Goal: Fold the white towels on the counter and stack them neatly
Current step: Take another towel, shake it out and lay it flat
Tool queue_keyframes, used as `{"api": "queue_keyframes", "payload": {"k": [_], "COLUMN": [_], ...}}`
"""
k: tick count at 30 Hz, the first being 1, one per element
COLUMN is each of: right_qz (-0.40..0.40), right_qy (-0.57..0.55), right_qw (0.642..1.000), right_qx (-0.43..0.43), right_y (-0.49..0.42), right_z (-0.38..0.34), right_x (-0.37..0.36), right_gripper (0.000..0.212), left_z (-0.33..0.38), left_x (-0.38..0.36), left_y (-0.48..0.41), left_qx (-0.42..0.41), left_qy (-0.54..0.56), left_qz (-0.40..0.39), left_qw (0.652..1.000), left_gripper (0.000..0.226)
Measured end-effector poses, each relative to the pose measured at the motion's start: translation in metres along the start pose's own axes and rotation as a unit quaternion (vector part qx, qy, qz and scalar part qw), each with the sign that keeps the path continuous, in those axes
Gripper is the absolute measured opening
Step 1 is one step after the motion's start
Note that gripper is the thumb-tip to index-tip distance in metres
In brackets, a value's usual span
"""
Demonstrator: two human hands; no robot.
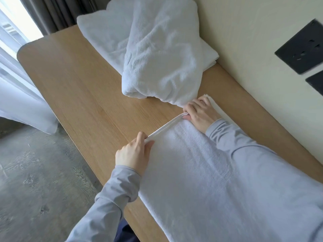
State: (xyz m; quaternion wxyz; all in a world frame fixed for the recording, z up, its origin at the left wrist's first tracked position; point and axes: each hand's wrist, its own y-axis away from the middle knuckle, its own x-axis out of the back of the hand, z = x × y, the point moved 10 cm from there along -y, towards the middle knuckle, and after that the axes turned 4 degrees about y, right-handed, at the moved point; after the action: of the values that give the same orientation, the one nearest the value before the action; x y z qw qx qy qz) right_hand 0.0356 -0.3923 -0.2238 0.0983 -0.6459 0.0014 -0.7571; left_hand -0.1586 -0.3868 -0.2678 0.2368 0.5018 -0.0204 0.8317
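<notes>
Towel (209,172) being worked lay flat on the wooden counter (78,88), running from the near right corner of the view up toward the middle. Its far hem was stretched taut between both hands, and two layers showed along that hem. Left hand (132,154) pinched the hem's left corner with thumb and forefinger closed on the fabric, the other fingers curled, the back of the hand up. Right hand (201,112) gripped the hem's right corner with its fingers curled round the edge, knuckles up. Both wrists came out of grey-blue sleeves (111,198), and the right forearm lay across the towel.

Crumpled towel (157,49) sat in a tall heap further along the counter against the wall (244,32). Its lower end hung down to just beside the right hand, possibly touching the knuckles; couldn't tell for sure. Flatter towel (101,34) lay under and behind the heap, sticking out on its left side. Small white strip of cloth (215,106) showed past the right hand on the wall side; whether it belonged to the held towel couldn't be told.

Black wall sockets (304,48) sat at the right. Dark curtain (52,11) and sheer white curtain (19,88) hung at the left, above a grey floor (35,172).
</notes>
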Motion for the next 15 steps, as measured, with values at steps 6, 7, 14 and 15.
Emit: {"api": "queue_keyframes", "payload": {"k": [6,7,14,15], "right_qz": [0.046,0.087,-0.045,-0.075], "right_qy": [0.037,0.014,-0.138,-0.104], "right_qw": [0.988,0.982,0.988,0.990], "right_qx": [-0.141,-0.166,0.057,0.062], "right_y": [0.009,0.015,0.068,0.070], "right_z": [0.015,0.013,-0.099,-0.084], "right_x": [0.016,0.026,-0.001,-0.013], "right_gripper": [0.023,0.021,0.050,0.057], "left_z": [0.015,0.022,0.047,0.041], "left_x": [0.022,0.026,-0.029,-0.033], "left_y": [0.012,0.016,0.030,0.029], "left_qx": [-0.063,-0.079,-0.184,-0.171], "left_qy": [-0.074,-0.088,-0.097,-0.107], "left_qz": [0.157,0.191,0.029,0.014], "left_qw": [0.983,0.974,0.978,0.979], "left_gripper": [0.017,0.019,0.053,0.060]}}
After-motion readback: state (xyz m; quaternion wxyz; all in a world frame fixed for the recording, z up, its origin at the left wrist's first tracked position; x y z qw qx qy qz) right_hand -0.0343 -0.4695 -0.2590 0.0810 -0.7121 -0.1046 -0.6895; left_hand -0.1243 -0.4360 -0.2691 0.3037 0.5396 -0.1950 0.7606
